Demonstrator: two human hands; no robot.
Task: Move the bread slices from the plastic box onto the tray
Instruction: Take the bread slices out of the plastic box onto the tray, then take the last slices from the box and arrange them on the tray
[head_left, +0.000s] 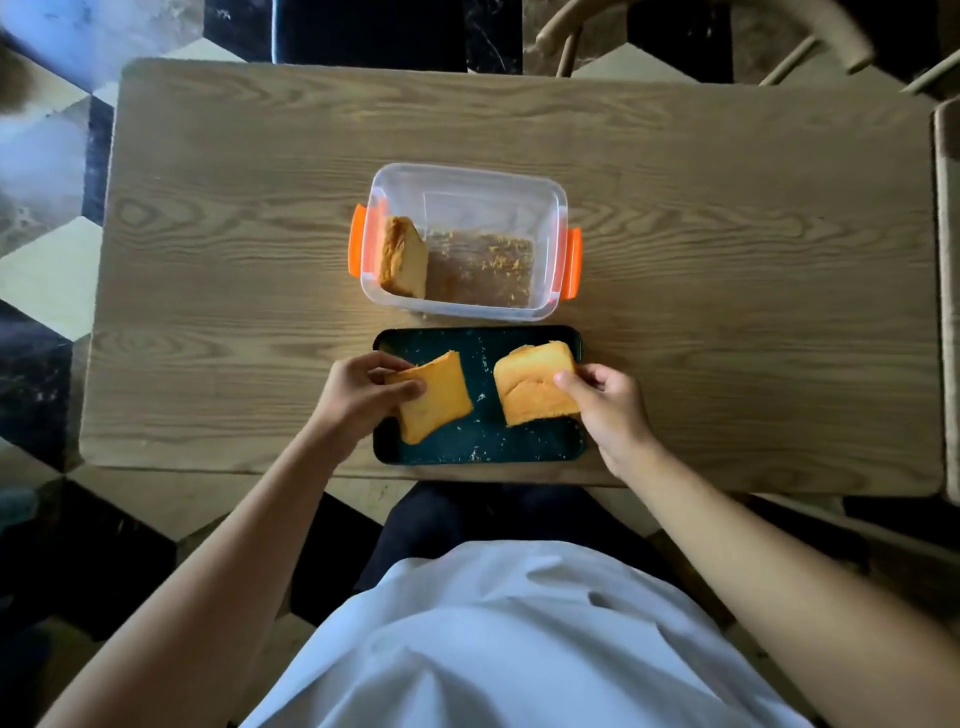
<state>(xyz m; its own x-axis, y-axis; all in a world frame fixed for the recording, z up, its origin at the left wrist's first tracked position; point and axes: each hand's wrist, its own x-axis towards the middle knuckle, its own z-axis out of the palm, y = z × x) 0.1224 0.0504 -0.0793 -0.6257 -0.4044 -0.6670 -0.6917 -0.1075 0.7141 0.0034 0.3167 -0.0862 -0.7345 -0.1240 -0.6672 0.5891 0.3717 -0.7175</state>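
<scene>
The left hand pinches the near-left edge of one bread slice, thumb on top and fingers curled beneath; the right hand grips the right edge of a second bread slice in the same manner. Both slices sit low over the dark tray, one at each end and well apart, an arrangement that appears intended to lay them flat without overlap. Whether either slice already rests on the tray surface cannot be determined. One remaining slice stands on edge against the left wall of the clear plastic box, just beyond the tray on the wooden table. The box is open, its orange latches are clear of the opening, and only crumbs lie on its floor. Nothing obstructs the path from box to tray; the free strip between the two held slices is the likely place for the last one.
</scene>
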